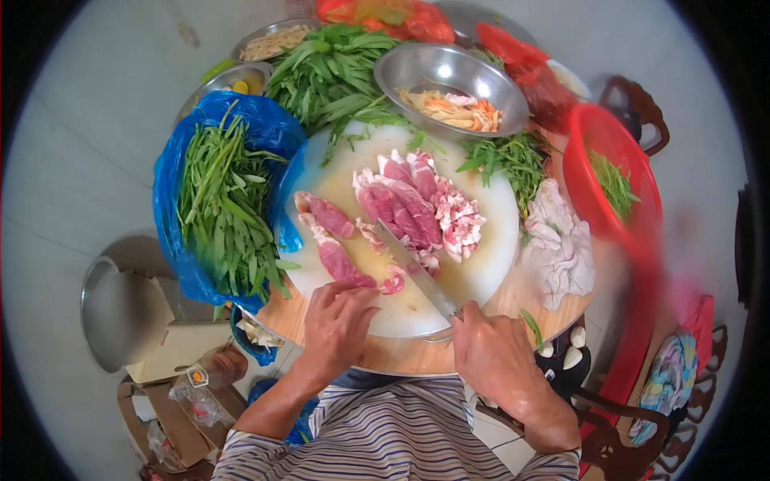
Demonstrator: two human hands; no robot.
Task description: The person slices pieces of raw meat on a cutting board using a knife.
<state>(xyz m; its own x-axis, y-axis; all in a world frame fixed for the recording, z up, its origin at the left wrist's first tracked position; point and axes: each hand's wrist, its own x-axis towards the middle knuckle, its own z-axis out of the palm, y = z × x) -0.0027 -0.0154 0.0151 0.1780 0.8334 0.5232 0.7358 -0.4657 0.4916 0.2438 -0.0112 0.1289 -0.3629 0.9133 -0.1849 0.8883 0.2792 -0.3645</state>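
Observation:
A round white cutting board point(321, 164) lies in front of me with raw meat on it. My right hand point(499, 349) is wrapped round the handle of a kitchen knife point(421, 276), its blade slanting up and left across the board. With curled fingers, my left hand point(338, 325) holds the near end of a strip of raw meat point(338, 258). Another meat strip point(327, 215) lies just beyond it. Right of the blade is a pile of larger meat slices point(397, 204), with chopped fatty pieces point(459, 220) beside it. A few small bits lie between blade and left hand.
Around the board stand a blue plastic bag point(166, 188) of leafy greens point(228, 204), more greens point(329, 72), a steel bowl point(401, 64) with shredded food, and a red basket point(573, 160). A crumpled whitish cloth point(557, 248) lies at right on the wooden table point(385, 365).

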